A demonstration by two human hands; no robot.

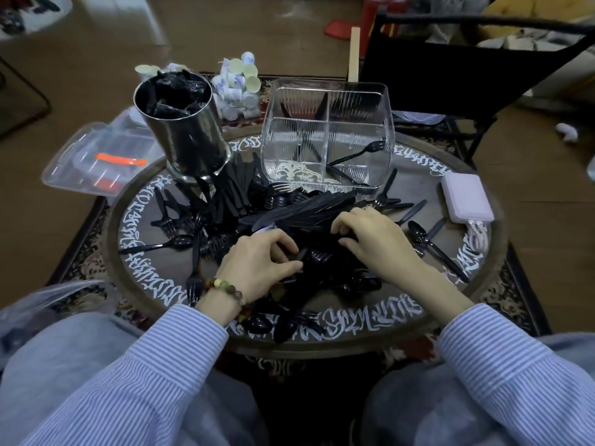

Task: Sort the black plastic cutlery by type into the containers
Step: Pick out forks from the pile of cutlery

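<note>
Round brown counter (483,175) with white script lettering is standing on a patterned rug; I am logging it from my remote station. Heap of black plastic forks, spoons and knives (289,214) is lying across its middle. Left hand (260,259), wearing a beaded bracelet (225,289), is curling its fingers (283,243) into the heap, pinching cutlery. Right hand (376,239) is resting on the heap with fingers bent around pieces. Clear ribbed divided container (328,133) is sitting at the far side, holding a few black pieces. Shiny metal cylinder (183,123) is standing to its left, filled with black items. White power bank (467,197) is lying at the right edge.
</note>
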